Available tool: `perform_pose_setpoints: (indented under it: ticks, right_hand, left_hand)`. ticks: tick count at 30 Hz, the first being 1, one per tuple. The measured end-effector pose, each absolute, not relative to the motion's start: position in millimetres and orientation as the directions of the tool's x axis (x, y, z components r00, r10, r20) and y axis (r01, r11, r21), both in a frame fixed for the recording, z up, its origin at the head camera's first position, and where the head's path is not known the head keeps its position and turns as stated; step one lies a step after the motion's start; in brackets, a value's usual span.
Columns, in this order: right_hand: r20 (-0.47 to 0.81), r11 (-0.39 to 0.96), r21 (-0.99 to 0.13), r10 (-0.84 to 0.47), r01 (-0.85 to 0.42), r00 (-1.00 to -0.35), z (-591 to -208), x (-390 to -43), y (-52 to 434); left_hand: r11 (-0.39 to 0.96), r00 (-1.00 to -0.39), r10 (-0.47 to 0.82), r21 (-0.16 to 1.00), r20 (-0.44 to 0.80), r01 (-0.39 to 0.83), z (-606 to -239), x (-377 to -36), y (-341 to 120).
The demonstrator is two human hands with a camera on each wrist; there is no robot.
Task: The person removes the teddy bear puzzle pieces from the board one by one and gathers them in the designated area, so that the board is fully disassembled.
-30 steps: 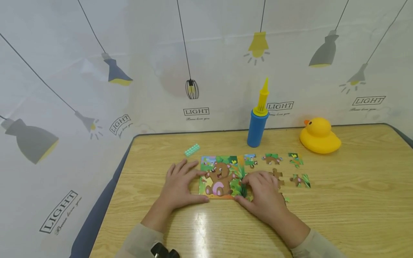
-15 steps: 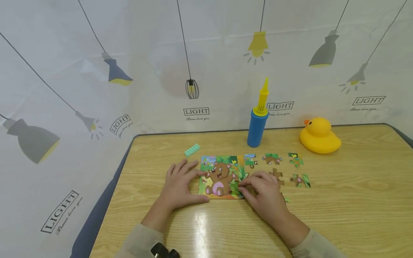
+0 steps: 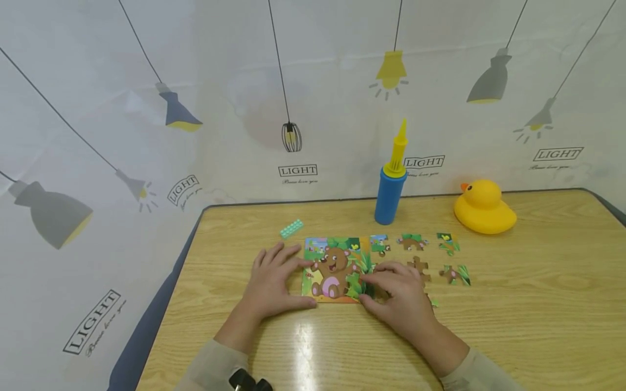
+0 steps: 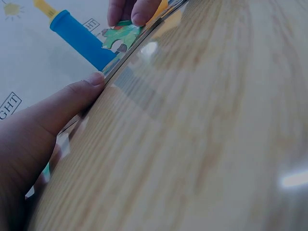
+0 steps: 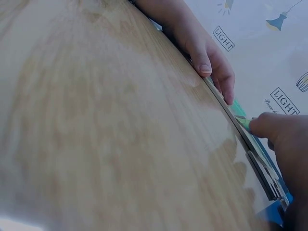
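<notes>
A bear picture puzzle board (image 3: 332,247) lies in the middle of the table. My left hand (image 3: 271,282) rests at its left side, with the thumb along the bottom left corner and the forefinger on the left edge. At the lower right of the board, my right hand (image 3: 403,298) pinches a green puzzle piece (image 4: 126,34) between thumb and fingers. In the right wrist view that piece looks tilted and raised off the board. Several loose puzzle pieces (image 3: 413,241) lie to the right, some partly hidden under the right hand.
Behind the board lies a small mint-green studded block (image 3: 291,228). A blue and yellow hand pump (image 3: 389,195) stands upright at the back, and a yellow rubber duck (image 3: 485,209) sits back right. A printed cloth wall (image 3: 235,136) borders the wooden table (image 3: 303,347).
The green piece has come up from the board's lower right area in the right hand's fingers, which shifted slightly left. The left hand has stayed put.
</notes>
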State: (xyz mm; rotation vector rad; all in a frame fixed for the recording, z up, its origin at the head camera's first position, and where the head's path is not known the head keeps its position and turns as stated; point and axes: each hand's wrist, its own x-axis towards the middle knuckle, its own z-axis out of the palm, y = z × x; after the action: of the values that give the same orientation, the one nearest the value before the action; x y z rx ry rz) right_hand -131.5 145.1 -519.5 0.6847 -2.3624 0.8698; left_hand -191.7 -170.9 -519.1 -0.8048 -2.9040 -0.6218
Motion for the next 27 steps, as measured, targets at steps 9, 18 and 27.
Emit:
perform_pose_setpoints:
  ticks: [9, 18, 27]
  right_hand:
    - [0.642, 0.668, -0.409, -0.274, -0.622, -0.716, -517.5, -133.5, 145.0]
    - [0.679, 0.701, -0.346, -0.272, -0.624, -0.682, -518.1, -133.5, 147.5]
    - [0.668, 0.677, -0.361, -0.292, -0.642, -0.684, -516.3, -129.1, 150.7]
  left_hand:
    - [0.782, -0.86, 0.482, 0.362, 0.168, 0.508, -518.4, -193.4, -171.0]
    - [0.776, -0.856, 0.484, 0.363, 0.182, 0.516, -519.0, -192.8, -169.9]
    - [0.778, -0.857, 0.482, 0.361, 0.184, 0.515, -520.7, -192.3, -170.5]
